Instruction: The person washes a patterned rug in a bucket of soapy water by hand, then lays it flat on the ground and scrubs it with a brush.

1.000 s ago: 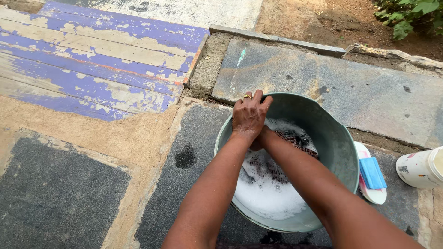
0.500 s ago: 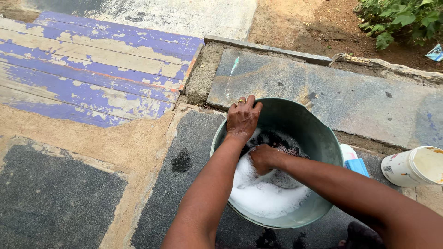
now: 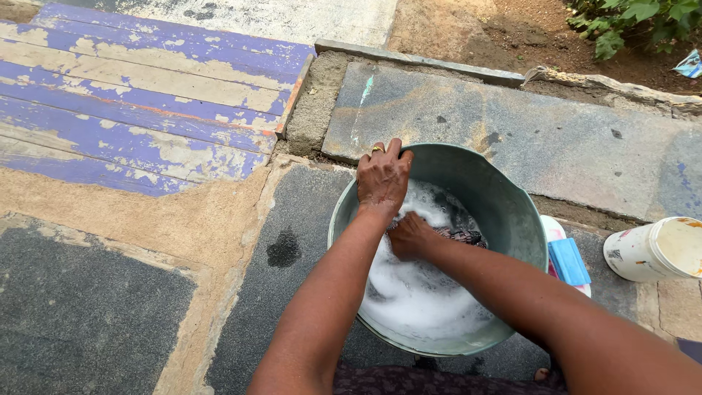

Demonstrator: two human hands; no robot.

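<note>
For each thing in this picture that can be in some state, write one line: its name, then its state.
green basin: upright, holding soapy water.
foam: covers most of the water.
patterned cloth: wet, partly sunk in suds.
left hand: fingers curled over the basin's rim.
right hand: pressed on the cloth.
white bucket: lying tilted on its side.
blue soap bar: resting on a white dish.

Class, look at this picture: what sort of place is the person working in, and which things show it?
Probably an outdoor yard: stone slabs underfoot, bare soil and a green plant beyond them, and a basin of suds on the ground.
</note>
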